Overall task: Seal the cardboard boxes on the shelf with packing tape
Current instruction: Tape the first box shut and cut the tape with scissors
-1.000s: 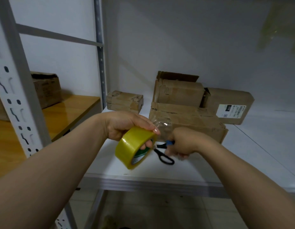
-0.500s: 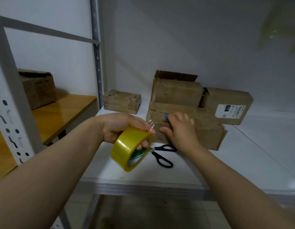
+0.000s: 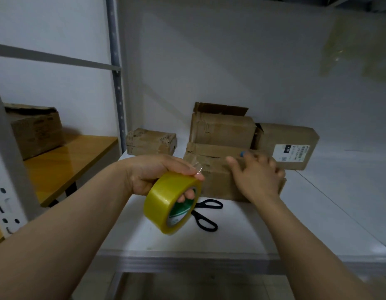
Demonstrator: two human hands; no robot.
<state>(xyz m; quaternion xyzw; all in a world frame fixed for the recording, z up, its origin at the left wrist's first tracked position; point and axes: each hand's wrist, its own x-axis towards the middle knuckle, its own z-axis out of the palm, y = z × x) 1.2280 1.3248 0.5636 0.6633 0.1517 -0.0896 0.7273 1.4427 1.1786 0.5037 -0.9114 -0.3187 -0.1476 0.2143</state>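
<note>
- The front box [image 3: 211, 176] lies on its side near the front of the white shelf [image 3: 317, 213], just ahead of both hands. This is probably the box being sealed now.
- The right hand [image 3: 258, 176] rests on top of the front box with its fingers spread and fairly straight, gripping nothing. I judge it is flattening a strip or the flap. The hand is blurred, so the tape under it cannot be made out.
- A small blue bit [image 3: 242, 153] shows by the right fingertips. I cannot tell what it is.
- The left hand [image 3: 157, 172] grips the tape roll [image 3: 166, 204], with fingers through the core and the thumb side over the rim. The roll hangs just left of the front box, and its loose clear end sticks up at the fingertips, likely so it stays easy to find.
- The roll's core has green and white print that is too small to read.
- The scissors [image 3: 206, 214] lie on the shelf below the roll, touching the foot of the front box and within easy reach for cutting.
- A tall box [image 3: 222, 131] stands behind the front box with one flap up.
- To its right, a labelled box [image 3: 289, 135] carries a white label [image 3: 292, 153] reading "220". The rest of the label is illegible.
- A small box [image 3: 151, 141] sits apart on the left.
- On the wooden table [image 3: 73, 156] beyond the shelf post there is a worn box [image 3: 34, 131].
</note>
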